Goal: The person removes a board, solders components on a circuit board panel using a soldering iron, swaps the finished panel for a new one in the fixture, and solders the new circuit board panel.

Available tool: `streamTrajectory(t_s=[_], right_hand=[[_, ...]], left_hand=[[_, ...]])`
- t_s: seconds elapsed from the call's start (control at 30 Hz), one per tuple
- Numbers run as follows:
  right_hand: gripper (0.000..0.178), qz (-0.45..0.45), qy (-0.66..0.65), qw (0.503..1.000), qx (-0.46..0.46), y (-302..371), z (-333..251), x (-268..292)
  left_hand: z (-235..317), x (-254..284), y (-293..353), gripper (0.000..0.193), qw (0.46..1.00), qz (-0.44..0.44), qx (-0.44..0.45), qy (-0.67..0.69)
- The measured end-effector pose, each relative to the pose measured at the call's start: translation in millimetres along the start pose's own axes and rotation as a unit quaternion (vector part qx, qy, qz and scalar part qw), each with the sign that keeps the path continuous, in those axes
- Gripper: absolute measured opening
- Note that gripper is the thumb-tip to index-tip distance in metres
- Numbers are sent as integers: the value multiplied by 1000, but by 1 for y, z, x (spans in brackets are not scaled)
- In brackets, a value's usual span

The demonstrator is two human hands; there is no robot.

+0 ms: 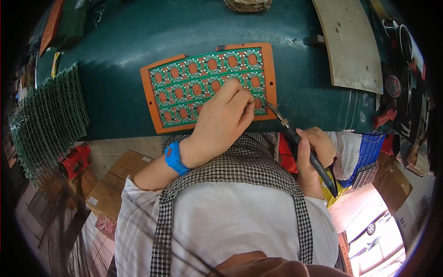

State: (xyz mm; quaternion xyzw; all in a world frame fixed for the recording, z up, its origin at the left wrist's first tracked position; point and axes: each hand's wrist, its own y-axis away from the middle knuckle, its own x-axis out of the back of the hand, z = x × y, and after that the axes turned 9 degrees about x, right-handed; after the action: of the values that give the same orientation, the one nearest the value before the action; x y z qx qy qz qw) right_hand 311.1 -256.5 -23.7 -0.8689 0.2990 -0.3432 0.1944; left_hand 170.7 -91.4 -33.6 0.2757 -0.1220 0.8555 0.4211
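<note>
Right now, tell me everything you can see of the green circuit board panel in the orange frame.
The circuit board panel lies flat on the dark green table, set in an orange frame. It is green, with rows of oval holes ringed by small silvery parts. The left hand rests on its lower right part; the soldering iron tip points at that edge.

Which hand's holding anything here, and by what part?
Right hand grips a soldering iron by its black handle, tip toward the circuit board panel. Left hand rests fingers on that panel; a pinched part cannot be told.
</note>
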Motion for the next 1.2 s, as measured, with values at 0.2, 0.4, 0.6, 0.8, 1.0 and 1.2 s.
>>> streamTrajectory(t_s=[0.2,0.4,0.6,0.8,1.0,1.2], right_hand=[[7,-22,19,999,-21,1,-4,-1],[9,-15,16,1000,-17,3,-4,-2],[11,-33,15,999,-12,3,-7,-3],[7,19,10,1000,0,8,-10,0],[6,-24,-3,1000,11,5,-8,-8],[6,-44,-9,999,-2,6,-8,-11]], left_hand=[[3,-4,2,10,1000,-1,-11,-21],[5,-3,4,9,1000,-7,-12,-25],[1,-5,4,6,1000,-17,-14,-21],[3,8,12,8,999,-6,30,-9],[-3,6,18,14,999,-19,36,-14],[-3,6,17,12,999,-26,18,-37]])
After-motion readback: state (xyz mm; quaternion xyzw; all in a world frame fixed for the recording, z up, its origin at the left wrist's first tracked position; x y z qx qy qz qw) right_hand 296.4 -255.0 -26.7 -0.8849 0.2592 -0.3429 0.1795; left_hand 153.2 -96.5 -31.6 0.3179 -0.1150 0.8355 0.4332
